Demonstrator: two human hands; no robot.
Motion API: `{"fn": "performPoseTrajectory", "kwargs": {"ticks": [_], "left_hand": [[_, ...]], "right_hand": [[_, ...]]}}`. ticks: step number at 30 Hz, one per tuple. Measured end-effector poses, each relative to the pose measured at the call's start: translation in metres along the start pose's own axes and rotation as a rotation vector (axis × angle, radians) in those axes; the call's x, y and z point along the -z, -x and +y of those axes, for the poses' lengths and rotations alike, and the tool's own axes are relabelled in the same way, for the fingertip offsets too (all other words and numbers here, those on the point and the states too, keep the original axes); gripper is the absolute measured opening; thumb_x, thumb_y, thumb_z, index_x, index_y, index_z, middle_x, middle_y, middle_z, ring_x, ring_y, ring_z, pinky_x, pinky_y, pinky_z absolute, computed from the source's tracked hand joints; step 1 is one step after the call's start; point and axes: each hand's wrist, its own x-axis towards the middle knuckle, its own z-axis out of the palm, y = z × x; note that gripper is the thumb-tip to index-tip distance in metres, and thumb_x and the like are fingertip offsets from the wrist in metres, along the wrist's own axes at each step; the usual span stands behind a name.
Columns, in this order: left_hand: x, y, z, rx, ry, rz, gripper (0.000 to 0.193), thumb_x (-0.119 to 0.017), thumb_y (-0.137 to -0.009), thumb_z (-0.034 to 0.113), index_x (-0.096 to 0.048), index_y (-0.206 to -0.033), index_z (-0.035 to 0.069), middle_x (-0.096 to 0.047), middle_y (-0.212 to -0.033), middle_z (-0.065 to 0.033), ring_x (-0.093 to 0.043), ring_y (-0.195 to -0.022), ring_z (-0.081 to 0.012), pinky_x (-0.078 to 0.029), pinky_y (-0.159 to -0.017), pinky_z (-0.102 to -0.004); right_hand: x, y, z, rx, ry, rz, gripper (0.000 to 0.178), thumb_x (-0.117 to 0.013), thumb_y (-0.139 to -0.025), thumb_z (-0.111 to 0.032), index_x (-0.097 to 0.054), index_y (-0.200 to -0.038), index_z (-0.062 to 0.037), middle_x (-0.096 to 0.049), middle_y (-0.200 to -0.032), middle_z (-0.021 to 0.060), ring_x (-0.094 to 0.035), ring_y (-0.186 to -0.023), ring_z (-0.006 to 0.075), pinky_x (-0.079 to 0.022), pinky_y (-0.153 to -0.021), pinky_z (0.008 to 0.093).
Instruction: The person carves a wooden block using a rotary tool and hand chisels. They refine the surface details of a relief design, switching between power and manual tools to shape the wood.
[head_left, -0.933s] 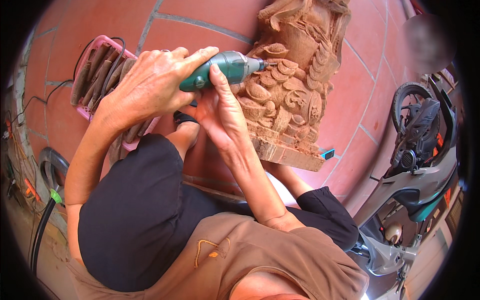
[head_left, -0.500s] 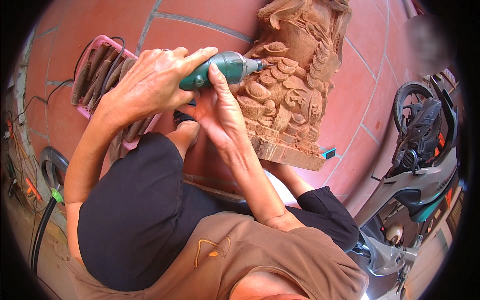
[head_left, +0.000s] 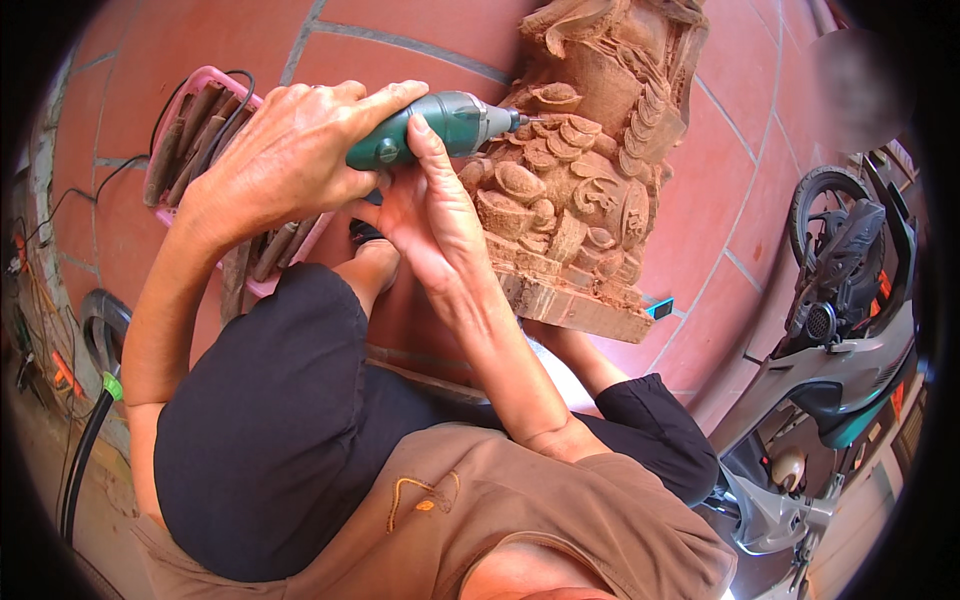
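Tool [head_left: 430,130], a green handheld rotary type, is sitting between both hands left of the carving, its grey nose [head_left: 493,122] pointing right. Left hand [head_left: 290,140] is clasping the rear of the casing from above, forefinger stretching along the far side. Right hand [head_left: 425,215] is pinching the casing from the near side, thumb pressing on it; the other fingers are mostly hiding beneath. Bit [head_left: 535,119] is ending at or just beside the raised discs [head_left: 568,135]; contact cannot be told.

Handling, judged: casing is looking stiff, rounded and light enough to steer by hand, perhaps slippery if dusty. Best hold is lying on the thick body, clear of the bit, which is looking fragile.

Carving [head_left: 590,190], brown wood, is turning its base block [head_left: 575,306] toward the near side. Probably heavy and rigid; thin raised edges could be chipping easily, so the base is offering the safer hold.

Outward: small blue object [head_left: 660,309] is showing just right of the base. Pink basket [head_left: 205,75] is holding wooden handles [head_left: 205,125] at left. Motorbike [head_left: 850,365] is standing at far right, on the picture's edge; red tiles [head_left: 400,30] are spreading beyond.
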Motion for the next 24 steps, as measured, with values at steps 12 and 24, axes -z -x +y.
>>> {"fn": "performPoseTrajectory", "kwargs": {"ticks": [12, 24], "left_hand": [[0.003, -0.017, -0.007, -0.084, 0.0, -0.044, 0.077, -0.071, -0.064, 0.009, -0.05, -0.138, 0.015, -0.066, -0.095, -0.0178, -0.064, -0.082, -0.0375, -0.05, -0.072, -0.0454], [0.014, -0.018, -0.01, -0.049, -0.072, -0.114, 0.077, -0.074, -0.066, 0.012, -0.05, -0.139, 0.018, -0.066, -0.101, -0.0156, -0.063, -0.09, -0.0357, -0.048, -0.08, -0.045]], "right_hand": [[-0.001, -0.002, -0.007, 0.055, -0.017, 0.0, 0.056, -0.062, -0.094, -0.043, -0.043, -0.139, -0.0158, -0.05, -0.138, 0.0065, -0.047, -0.13, 0.0236, -0.041, -0.103, 0.0574], [-0.005, -0.01, -0.004, 0.035, -0.094, -0.054, 0.055, -0.06, -0.095, -0.043, -0.042, -0.139, -0.0159, -0.049, -0.139, 0.0067, -0.045, -0.132, 0.0244, -0.04, -0.104, 0.0602]]}}
